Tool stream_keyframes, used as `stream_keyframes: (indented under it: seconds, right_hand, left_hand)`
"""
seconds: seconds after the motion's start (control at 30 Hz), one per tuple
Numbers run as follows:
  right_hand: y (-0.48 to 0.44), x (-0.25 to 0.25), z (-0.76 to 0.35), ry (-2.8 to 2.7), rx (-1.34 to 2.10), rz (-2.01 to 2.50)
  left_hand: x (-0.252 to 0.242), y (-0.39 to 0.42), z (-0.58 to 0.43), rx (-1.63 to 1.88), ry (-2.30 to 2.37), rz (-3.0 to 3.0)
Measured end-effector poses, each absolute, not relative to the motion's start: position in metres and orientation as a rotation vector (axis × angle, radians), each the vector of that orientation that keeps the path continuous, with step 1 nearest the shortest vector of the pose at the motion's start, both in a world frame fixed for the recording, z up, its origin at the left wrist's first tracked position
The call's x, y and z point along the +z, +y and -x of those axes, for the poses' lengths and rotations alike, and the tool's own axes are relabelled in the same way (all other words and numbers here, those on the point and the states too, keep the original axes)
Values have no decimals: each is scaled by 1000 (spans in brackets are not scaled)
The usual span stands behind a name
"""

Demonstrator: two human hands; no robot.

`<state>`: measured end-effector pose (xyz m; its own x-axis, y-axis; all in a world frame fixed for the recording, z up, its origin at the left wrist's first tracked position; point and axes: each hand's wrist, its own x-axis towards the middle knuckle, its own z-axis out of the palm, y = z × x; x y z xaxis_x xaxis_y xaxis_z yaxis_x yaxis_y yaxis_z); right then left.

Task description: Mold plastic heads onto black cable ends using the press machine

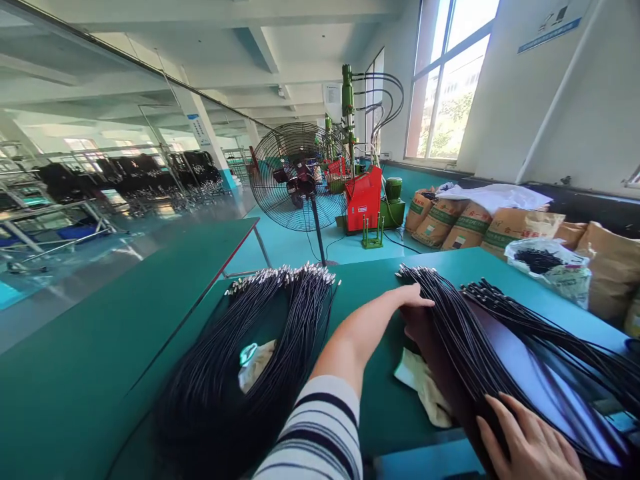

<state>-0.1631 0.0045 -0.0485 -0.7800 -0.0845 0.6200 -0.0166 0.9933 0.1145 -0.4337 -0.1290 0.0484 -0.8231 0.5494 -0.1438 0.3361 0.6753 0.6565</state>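
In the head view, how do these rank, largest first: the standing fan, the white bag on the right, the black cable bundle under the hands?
1. Black cable bundle, though being nearest the camera enlarges it
2. Standing fan
3. White bag

No wording can be read. Beyond the grip of the left hand (416, 297), blurred or tiny print stands on the paper sacks (469, 225) to its right, on the wall sign (553, 32) high above them, on a label (360, 209) of the red machine (364, 195) to its left, and on the pillar sign (199, 130) farther left.
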Motion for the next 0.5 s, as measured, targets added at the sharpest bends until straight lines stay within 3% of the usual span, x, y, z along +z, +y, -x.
stream_keyframes:
  seconds: [0.27,0.4,0.5]
  right_hand:
    - [-12,-28,159,-2471,-87,-21]
    - [-25,-20,155,-2382,-26,-97]
    - [-30,-22,153,-2358,0,-215]
  left_hand:
    - [124,-339,347,453,2728,-384]
    - [112,-426,267,77,2727,-240]
    - [89,-447,231,114,2801,-263]
